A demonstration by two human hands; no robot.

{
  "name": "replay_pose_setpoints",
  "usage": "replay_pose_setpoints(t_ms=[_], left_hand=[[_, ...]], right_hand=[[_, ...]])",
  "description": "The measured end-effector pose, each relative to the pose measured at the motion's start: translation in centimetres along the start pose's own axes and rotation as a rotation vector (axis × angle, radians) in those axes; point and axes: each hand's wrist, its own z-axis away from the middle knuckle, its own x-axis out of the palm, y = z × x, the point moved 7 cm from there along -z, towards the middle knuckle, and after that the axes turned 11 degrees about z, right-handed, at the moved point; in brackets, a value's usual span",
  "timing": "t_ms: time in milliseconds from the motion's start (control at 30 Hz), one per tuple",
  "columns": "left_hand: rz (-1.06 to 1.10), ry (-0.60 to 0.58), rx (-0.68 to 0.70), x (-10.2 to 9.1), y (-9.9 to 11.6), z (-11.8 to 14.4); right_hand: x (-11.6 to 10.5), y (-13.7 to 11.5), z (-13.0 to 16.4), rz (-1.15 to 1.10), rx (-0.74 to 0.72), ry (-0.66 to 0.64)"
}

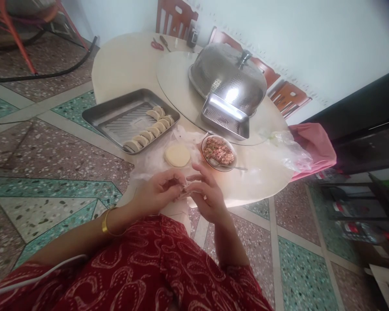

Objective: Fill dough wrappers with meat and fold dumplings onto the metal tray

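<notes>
My left hand (157, 192) and my right hand (205, 194) meet at the near edge of the round table (123, 65), both pinching a small dumpling (182, 188) that is mostly hidden between the fingers. Just beyond them lies a stack of round dough wrappers (177, 155) on a plastic sheet. To its right stands a bowl of minced filling (218, 152) with a spoon in it. A metal tray (116, 113) at the left holds a row of several folded dumplings (149, 131).
A perforated metal dome cover (228, 77) sits on the turntable behind a smaller metal tray (225, 115). A clear plastic bag (287, 149) and pink cloth (316, 144) lie at the right. Scissors (157, 44) rest at the far side, with wooden chairs (175, 18) beyond.
</notes>
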Motion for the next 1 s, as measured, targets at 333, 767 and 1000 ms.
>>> replay_pose_setpoints(t_ms=[333,767,1000], left_hand=[[0.109,0.058,-0.051,-0.5,-0.1,-0.5],[0.507,0.113,-0.306,-0.1,-2.3,-0.5],[0.452,0.132,-0.283,-0.4,-2.2,-0.5]], right_hand=[[0.0,0.0,-0.2,0.033,0.021,0.057],[0.1,0.2,-0.2,-0.031,-0.008,0.016],[0.3,0.3,-0.3,-0.001,0.012,0.008]])
